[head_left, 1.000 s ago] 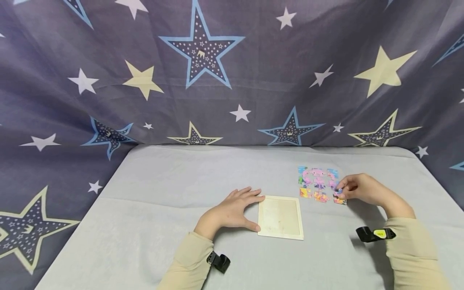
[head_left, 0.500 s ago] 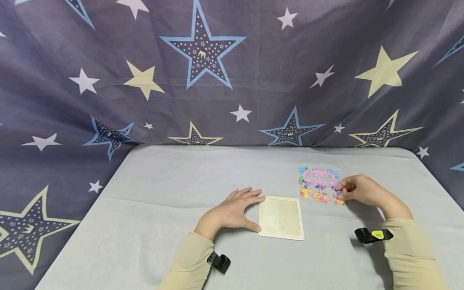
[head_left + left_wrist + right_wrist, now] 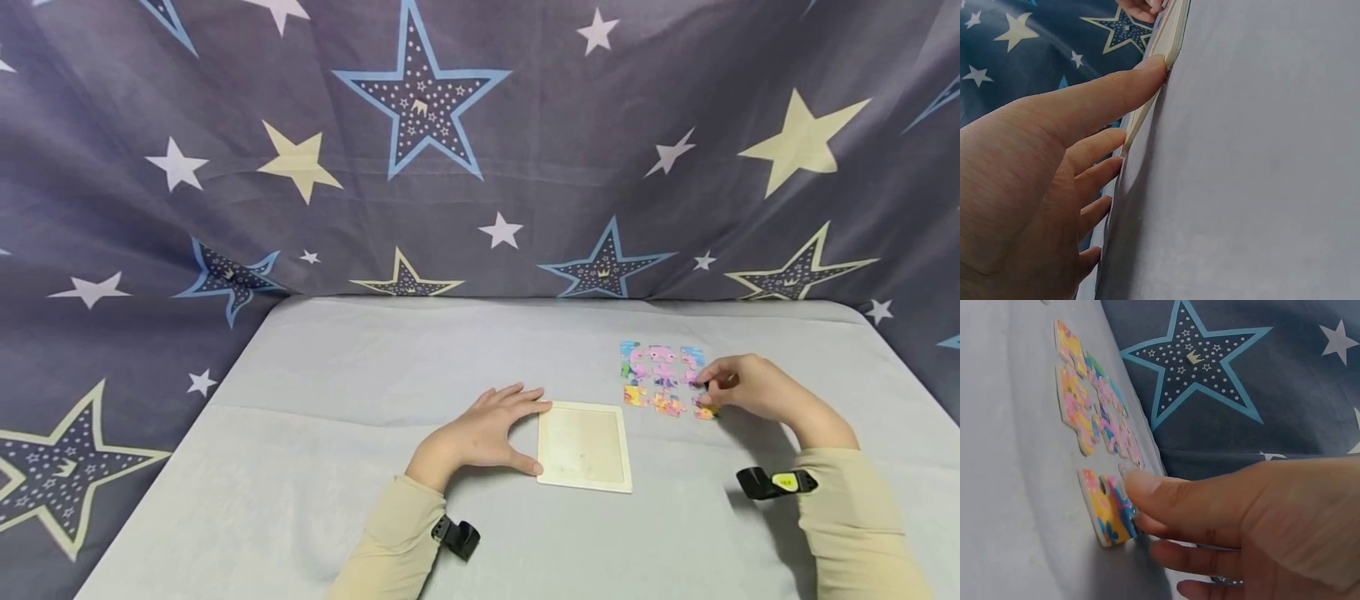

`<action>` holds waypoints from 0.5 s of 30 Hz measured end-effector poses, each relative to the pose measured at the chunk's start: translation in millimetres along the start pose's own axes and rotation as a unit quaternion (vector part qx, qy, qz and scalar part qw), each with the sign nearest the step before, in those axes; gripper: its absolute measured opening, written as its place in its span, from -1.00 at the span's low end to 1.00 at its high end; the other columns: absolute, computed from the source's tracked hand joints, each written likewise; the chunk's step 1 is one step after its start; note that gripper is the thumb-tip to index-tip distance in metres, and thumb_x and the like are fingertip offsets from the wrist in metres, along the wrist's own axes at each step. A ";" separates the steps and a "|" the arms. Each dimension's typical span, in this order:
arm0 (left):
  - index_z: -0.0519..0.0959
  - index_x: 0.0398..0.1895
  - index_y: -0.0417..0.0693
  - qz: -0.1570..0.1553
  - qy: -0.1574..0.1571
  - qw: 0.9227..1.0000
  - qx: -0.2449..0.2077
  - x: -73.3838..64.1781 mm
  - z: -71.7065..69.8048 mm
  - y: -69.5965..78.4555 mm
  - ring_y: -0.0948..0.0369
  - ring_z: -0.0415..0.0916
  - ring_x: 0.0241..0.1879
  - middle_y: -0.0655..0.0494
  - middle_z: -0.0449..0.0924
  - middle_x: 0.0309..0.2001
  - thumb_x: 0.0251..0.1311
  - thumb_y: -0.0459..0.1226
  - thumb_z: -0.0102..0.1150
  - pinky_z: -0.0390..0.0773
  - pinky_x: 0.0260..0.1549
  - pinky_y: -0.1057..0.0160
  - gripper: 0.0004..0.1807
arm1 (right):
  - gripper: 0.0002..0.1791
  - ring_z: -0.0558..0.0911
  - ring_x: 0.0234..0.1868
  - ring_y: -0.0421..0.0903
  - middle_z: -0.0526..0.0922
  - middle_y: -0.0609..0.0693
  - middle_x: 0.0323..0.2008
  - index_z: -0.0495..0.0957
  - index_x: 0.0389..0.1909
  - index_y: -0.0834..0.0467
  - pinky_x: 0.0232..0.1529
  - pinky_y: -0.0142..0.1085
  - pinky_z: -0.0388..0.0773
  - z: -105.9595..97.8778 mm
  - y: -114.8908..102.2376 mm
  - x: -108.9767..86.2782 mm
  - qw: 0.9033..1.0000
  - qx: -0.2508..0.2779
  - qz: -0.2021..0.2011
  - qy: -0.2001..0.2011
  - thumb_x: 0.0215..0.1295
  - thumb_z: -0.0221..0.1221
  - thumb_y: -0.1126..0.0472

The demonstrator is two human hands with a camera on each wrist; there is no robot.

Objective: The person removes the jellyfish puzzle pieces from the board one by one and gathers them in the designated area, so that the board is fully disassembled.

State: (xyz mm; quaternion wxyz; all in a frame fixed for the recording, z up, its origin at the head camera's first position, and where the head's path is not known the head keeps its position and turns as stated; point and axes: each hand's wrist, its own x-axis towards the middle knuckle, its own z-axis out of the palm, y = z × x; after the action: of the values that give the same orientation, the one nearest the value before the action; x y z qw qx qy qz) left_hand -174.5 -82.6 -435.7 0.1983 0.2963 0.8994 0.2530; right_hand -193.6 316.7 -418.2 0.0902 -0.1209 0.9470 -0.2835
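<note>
My left hand rests at the left side of a pale, shallow wooden puzzle tray, fingers spread. In the left wrist view its thumb and forefinger touch the tray's edge. To the right, my right hand pinches a colourful jigsaw piece between thumb and fingers. That piece is at the lower right of a loose grid of jigsaw pieces showing a pink cartoon figure. The fingers partly hide it, so its full outline cannot be told. Narrow gaps separate several of the pieces.
A light grey cloth covers the table. Behind it hangs a dark curtain with stars. A black wrist camera sits on the left sleeve, another black camera on the right one.
My right hand stays at the lower right of the jigsaw pieces, its fingertips shifting only slightly. The left hand keeps its place on the tray. The whole view has tilted a little.
</note>
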 end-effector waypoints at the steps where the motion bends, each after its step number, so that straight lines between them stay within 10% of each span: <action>1: 0.34 0.57 0.15 0.000 0.000 1.000 0.000 0.1 0.0 -0.1 0.02 -0.13 0.67 0.15 0.11 0.65 0.04 0.01 0.57 -0.24 0.65 -0.13 -0.02 | -0.81 0.55 -0.36 -0.18 0.73 -0.03 -0.39 0.70 -0.18 0.35 -0.37 -0.38 0.46 -0.3 -0.9 0.0 1.000 0.000 -0.002 0.003 0.24 0.39 0.33; 15: 0.29 0.59 0.07 0.010 0.071 0.997 0.013 0.3 0.5 0.7 -0.03 0.01 0.63 0.05 0.12 0.64 0.29 0.05 0.34 0.03 0.61 -0.15 -0.16 | -0.75 0.63 -0.23 -0.05 0.71 0.08 -0.24 0.67 0.01 0.31 -0.24 -0.17 0.58 6.0 -34.3 3.1 0.998 -0.008 -0.028 0.049 0.45 0.27 0.24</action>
State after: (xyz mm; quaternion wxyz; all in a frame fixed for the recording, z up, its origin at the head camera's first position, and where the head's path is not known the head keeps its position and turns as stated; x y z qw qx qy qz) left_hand -174.1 -81.7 -435.8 0.1276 0.2888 0.9116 0.2633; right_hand -189.0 284.9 -404.2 0.0350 -0.1339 0.9488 -0.2841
